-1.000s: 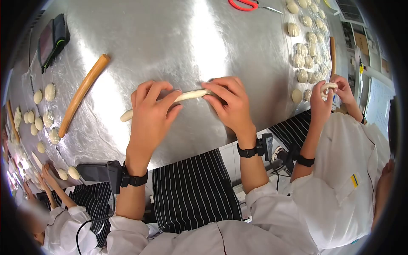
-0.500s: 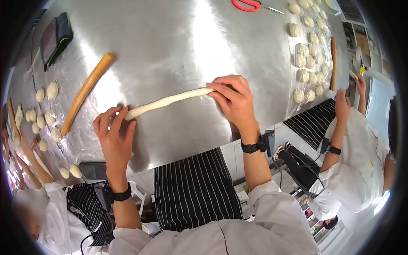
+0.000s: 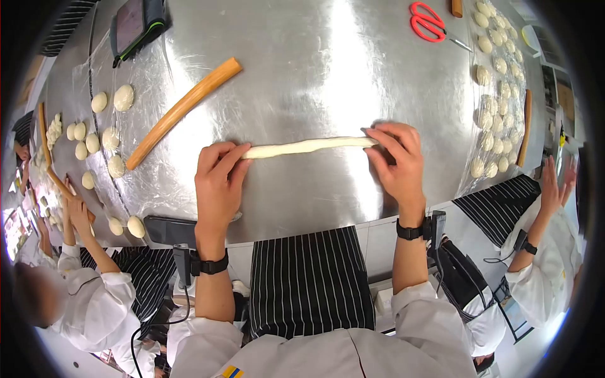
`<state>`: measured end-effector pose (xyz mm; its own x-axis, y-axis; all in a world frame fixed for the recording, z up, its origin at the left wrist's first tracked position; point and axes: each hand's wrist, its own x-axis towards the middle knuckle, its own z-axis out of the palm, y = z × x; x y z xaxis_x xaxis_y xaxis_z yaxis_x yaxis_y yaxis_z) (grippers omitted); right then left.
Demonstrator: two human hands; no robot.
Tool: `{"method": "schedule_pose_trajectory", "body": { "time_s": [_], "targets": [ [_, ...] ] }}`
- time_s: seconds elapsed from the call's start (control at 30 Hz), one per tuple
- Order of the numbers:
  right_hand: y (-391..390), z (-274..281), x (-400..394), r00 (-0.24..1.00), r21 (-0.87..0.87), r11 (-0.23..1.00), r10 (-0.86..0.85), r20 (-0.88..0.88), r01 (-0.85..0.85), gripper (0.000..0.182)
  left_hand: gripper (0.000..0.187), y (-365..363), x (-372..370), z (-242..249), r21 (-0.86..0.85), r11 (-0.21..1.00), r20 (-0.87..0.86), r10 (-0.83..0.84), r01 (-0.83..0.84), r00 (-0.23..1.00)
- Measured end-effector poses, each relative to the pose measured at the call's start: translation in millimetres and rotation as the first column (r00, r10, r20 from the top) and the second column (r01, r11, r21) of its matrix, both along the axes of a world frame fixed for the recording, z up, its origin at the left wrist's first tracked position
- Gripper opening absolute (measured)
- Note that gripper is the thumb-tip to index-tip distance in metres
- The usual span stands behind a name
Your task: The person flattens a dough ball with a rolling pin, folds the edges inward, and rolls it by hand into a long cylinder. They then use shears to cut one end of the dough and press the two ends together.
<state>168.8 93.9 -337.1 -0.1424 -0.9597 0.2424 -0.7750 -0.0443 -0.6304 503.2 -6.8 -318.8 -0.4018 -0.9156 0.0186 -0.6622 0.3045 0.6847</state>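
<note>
A long, thin rope of dough (image 3: 309, 146) lies nearly level across the steel table in front of me. My left hand (image 3: 218, 183) pinches its left end between thumb and fingers. At the other end, my right hand (image 3: 398, 160) grips the tip in the same way. The strand is slightly uneven in thickness along its length. To the left of it, a wooden rolling pin (image 3: 184, 112) rests at a slant on the table, apart from both hands.
Dough balls (image 3: 124, 97) sit on plastic film at left; several more (image 3: 488, 121) lie under film at right. Red-handled scissors (image 3: 428, 24) and a dark pouch (image 3: 135, 28) are at the back. A dark flat device (image 3: 170, 230) lies near the front edge. Co-workers stand on both sides.
The camera view has shifted, so the table's things appear farther right. The dough rope, tilted before, now lies closer to level. Both hands still hold its ends.
</note>
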Motion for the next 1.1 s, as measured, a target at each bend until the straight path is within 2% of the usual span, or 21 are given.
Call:
{"method": "schedule_pose_trajectory", "body": {
  "time_s": [0.17, 0.23, 0.33, 0.37, 0.47, 0.57, 0.63, 0.77, 0.83, 0.9, 0.97, 1.1],
  "targets": [
    [-17, 25, 46, 0.998, 0.065, 0.997, 0.054, -0.038, -0.051, 0.044, 0.036, -1, 0, 6, 0.009, 0.999, 0.053, -0.042, 0.042, 0.998],
    [-29, 19, 66, 0.982, 0.097, 0.978, 0.188, -0.019, -0.185, 0.043, 0.039, -1, -3, 4, 0.007, 0.998, 0.049, -0.059, 0.059, 0.997],
    [-40, 7, 73, 0.976, 0.097, 0.971, 0.218, 0.032, -0.220, 0.035, 0.038, 0, -13, 17, -0.031, 0.996, 0.073, -0.084, 0.087, 0.994],
    [-43, 4, 74, 0.971, 0.098, 0.968, 0.226, 0.075, -0.233, 0.031, 0.038, 1, -12, 13, -0.029, 0.996, 0.075, -0.081, 0.083, 0.994],
    [-52, 6, 67, 0.964, 0.038, 0.964, 0.259, 0.062, -0.261, 0.022, 0.034, 0, -9, 0, -0.039, 0.997, 0.054, -0.063, 0.065, 0.997],
    [-53, 4, 62, 0.954, 0.041, 0.957, 0.280, 0.110, -0.286, 0.019, 0.028, -7, -2, 2, -0.077, 0.988, 0.045, -0.131, 0.134, 0.990],
    [-54, 5, 60, 0.950, 0.064, 0.953, 0.286, 0.127, -0.295, 0.019, 0.026, -10, 2, 8, 0.061, 0.992, 0.010, -0.113, 0.112, 0.994],
    [-62, 13, 58, 0.939, 0.111, 0.938, 0.312, 0.143, -0.328, 0.021, 0.025, -13, 5, 14, 0.117, 0.990, -0.050, -0.072, 0.077, 0.996],
    [-61, 15, 59, 0.939, 0.128, 0.937, 0.305, 0.157, -0.326, 0.021, 0.025, -16, 6, 12, 0.041, 0.991, 0.028, -0.125, 0.124, 0.992],
    [-61, 15, 61, 0.940, 0.146, 0.936, 0.296, 0.168, -0.320, 0.021, 0.025, -14, 8, 12, 0.036, 0.995, 0.039, -0.098, 0.097, 0.994],
    [-60, 16, 62, 0.942, 0.091, 0.955, 0.258, 0.214, -0.282, 0.021, 0.026, -11, 8, 11, 0.035, 0.997, 0.046, -0.073, 0.072, 0.996],
    [-56, 13, 53, 0.965, 0.060, 0.974, 0.204, 0.167, -0.217, 0.019, 0.030, -10, 1, 11, -0.023, 0.996, 0.050, -0.084, 0.086, 0.995]
  ]
}}
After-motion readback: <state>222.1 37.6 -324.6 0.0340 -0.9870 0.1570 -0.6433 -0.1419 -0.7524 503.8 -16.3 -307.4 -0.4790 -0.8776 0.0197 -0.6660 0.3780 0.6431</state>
